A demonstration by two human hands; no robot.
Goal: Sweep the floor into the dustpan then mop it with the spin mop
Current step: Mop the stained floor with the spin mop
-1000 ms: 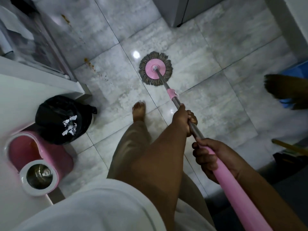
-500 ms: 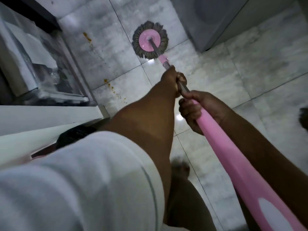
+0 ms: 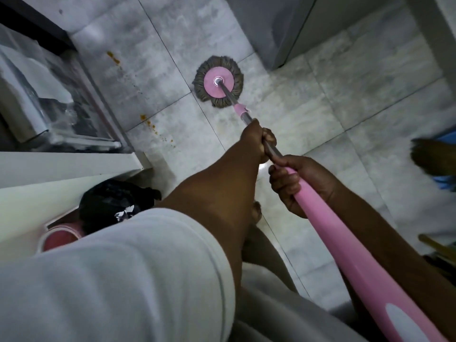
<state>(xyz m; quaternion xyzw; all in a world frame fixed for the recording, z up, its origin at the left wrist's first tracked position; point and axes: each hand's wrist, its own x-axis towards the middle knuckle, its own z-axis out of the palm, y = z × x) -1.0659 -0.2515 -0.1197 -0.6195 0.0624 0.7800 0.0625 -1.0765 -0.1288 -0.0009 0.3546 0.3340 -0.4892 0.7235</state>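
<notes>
Mopping underway: left hand (image 3: 256, 139) and right hand (image 3: 296, 183) grip the mop (image 3: 218, 82); next, stains (image 3: 148, 122) to its left.

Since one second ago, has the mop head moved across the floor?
Yes. The mop head moved away from the person, off the nearer tile onto the grout line beside the orange stains.

The pink-handled spin mop (image 3: 350, 248) is slanting down, its round grey-fringed pink head (image 3: 218, 81) lying flat on the pale marbled floor tiles (image 3: 320, 99).

One mop (image 3: 219, 81), two hands, one bucket (image 3: 60, 239), one black bag (image 3: 111, 206)
</notes>
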